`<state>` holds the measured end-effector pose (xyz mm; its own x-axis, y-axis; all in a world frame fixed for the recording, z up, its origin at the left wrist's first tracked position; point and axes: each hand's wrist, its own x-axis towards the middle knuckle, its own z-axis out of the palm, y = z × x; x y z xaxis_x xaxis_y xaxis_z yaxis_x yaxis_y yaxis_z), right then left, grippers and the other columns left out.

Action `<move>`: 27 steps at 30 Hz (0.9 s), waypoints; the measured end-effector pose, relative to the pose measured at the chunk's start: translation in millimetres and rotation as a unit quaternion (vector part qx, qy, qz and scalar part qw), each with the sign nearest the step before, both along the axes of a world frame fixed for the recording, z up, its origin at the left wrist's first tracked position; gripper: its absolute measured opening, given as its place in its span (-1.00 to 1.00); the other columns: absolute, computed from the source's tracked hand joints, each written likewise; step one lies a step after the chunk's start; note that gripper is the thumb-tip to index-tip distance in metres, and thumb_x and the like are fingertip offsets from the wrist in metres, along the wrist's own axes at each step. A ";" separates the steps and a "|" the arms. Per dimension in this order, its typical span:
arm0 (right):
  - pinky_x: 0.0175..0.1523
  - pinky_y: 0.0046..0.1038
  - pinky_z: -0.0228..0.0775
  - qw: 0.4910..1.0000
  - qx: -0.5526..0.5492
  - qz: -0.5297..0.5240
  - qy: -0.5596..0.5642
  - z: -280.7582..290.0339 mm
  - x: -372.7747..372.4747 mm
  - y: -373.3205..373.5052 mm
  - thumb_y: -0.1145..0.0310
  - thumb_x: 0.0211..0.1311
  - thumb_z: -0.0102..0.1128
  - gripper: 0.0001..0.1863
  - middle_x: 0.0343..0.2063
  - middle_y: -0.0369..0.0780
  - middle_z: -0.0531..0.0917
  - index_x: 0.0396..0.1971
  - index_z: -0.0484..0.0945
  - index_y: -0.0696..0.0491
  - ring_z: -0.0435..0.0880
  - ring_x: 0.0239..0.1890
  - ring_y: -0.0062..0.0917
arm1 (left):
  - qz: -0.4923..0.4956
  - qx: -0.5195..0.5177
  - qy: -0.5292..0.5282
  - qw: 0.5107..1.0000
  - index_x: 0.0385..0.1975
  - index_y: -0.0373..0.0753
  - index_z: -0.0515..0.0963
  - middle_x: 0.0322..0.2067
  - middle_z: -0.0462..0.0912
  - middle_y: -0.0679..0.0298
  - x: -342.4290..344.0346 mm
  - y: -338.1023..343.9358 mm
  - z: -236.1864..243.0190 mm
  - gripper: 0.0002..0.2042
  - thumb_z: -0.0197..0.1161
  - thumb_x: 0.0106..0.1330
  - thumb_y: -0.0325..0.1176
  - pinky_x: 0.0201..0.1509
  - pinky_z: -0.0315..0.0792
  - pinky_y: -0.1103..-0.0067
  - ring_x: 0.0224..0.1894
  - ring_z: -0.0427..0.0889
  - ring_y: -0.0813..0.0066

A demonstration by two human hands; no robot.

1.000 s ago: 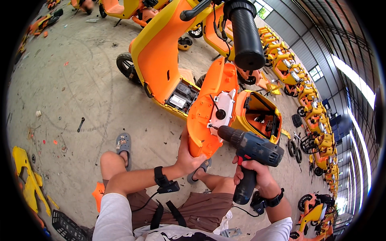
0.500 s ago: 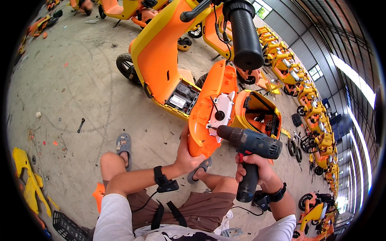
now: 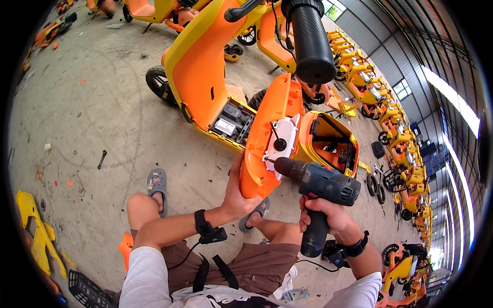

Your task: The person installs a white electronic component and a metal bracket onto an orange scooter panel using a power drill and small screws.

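Note:
My left hand [image 3: 239, 197] grips the lower end of an orange plastic scooter panel [image 3: 257, 149], holding it tilted up. Fixed to the panel's inner side is a white plate-like part [image 3: 285, 134] with a round black piece and a black cable on it. In my right hand [image 3: 328, 214] is a dark blue cordless drill [image 3: 328, 184], my fingers wrapped round its handle. Its bit points left and meets the lower corner of the white part; a screw there is too small to make out.
A yellow and orange scooter [image 3: 197, 66] stands just ahead, its floor compartment [image 3: 231, 126] uncovered. Its black handlebar grip [image 3: 312, 46] juts in overhead. To the right lies a yellow shell [image 3: 334, 143]. Rows of scooters [image 3: 400, 133] line the right; a wrench [image 3: 102, 159] and a yellow frame piece [image 3: 33, 220] lie left.
The view has shifted slightly. Both hands, the panel and the drill keep nearly the same places, with the bit still at the white part's corner.

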<state>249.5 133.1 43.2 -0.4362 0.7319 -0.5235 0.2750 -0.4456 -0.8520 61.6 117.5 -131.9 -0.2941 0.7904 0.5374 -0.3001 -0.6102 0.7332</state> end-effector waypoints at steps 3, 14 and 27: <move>-0.39 -0.39 0.57 0.999 -0.016 -0.012 0.025 1.9 -3.0 -1.6 0.51 0.16 0.14 -0.88 -0.63 -0.19 0.55 -0.29 0.46 0.16 0.62 -0.56 -0.45 | 0.015 0.001 0.011 1.000 0.40 -0.35 -0.14 0.20 0.29 0.08 0.0 1.1 -1.1 -0.11 0.29 0.11 -0.66 0.30 0.32 0.42 0.24 0.39 0.34; -0.38 -0.41 0.55 0.998 0.032 0.050 -0.017 -1.2 2.1 1.4 0.54 0.15 0.11 -0.87 -0.61 -0.20 0.55 -0.28 0.45 0.14 0.63 -0.57 -0.46 | 0.007 -0.002 0.016 1.000 0.42 -0.31 -0.18 0.23 0.26 0.09 -3.3 -2.0 3.3 -0.08 0.30 0.12 -0.66 0.31 0.33 0.41 0.26 0.37 0.34; -0.36 -0.30 0.57 0.995 0.060 0.066 -0.035 -0.4 4.9 9.0 0.56 0.10 0.09 -0.87 -0.62 -0.16 0.54 -0.31 0.45 0.20 0.62 -0.58 -0.38 | -0.032 -0.004 -0.003 0.999 0.44 -0.23 -0.20 0.31 0.16 0.11 -4.5 0.3 -4.0 -0.06 0.24 0.08 -0.67 0.37 0.25 0.38 0.35 0.25 0.32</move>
<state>254.4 142.1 42.8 -0.4983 0.7299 -0.4679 0.3855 -0.2969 -0.8736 57.2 117.9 -136.0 -0.2464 0.8119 0.5293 -0.3423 -0.5838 0.7362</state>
